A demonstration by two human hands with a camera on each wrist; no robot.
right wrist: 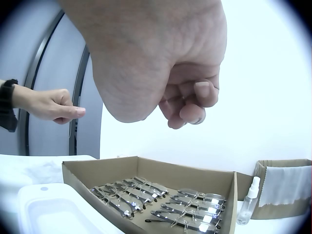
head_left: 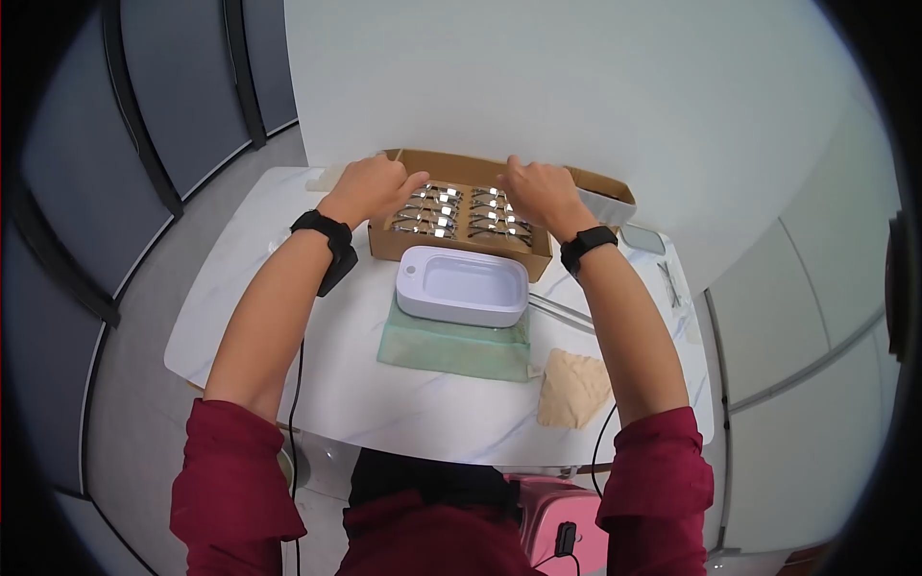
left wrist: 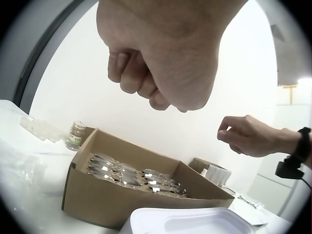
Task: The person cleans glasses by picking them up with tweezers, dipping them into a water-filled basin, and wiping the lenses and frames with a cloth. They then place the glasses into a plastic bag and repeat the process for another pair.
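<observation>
Both hands are raised over a cardboard box (head_left: 385,244) in which several pairs of glasses (head_left: 428,213) lie in two rows. My left hand (head_left: 373,187) is near the box's left end, its fingers curled into a fist around nothing visible. Toward the right end is my right hand (head_left: 544,195), and the right wrist view shows its fingers curled inward with nothing visible between them. In the wrist views both hands appear well above the glasses. A pale lavender tub (head_left: 461,312) with a round button stands in front of the box on a green cloth (head_left: 451,353).
A beige cloth (head_left: 573,389) lies at the table's front right. Behind it are metal tweezers-like strips (head_left: 562,313). A smaller box (right wrist: 282,210) with a white cloth and a spray bottle (right wrist: 248,202) stand right of the glasses. A small jar (left wrist: 75,135) is at the back left.
</observation>
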